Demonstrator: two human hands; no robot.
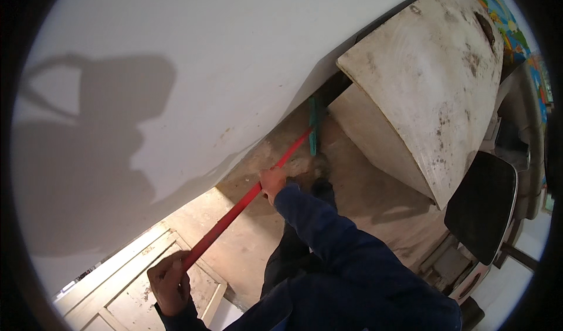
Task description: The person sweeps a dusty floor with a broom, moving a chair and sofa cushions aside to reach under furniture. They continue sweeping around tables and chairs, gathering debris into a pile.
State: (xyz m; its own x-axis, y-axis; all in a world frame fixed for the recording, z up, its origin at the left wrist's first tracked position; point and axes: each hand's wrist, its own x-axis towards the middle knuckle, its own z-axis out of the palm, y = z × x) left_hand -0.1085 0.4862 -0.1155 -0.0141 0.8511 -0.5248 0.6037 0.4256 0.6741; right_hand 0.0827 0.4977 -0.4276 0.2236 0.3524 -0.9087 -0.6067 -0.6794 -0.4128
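A broom with a long red handle [226,221] and a narrow green head [313,133] slants across the middle of the view. Close to its top end, at the lower left, my left hand [170,281] is closed on the handle. Farther down the same handle, my right hand [272,183] wraps round it. The green head is low at the floor [375,193], between the wall and a stained pale cabinet or desk. Its bristles are too dim to make out.
A white wall [234,55] runs along the left, with my shadow on it. The stained pale cabinet or desk [434,79] fills the upper right. Beside it stands a chair with a dark panel [481,208]. A cream panelled door [135,278] is at the lower left.
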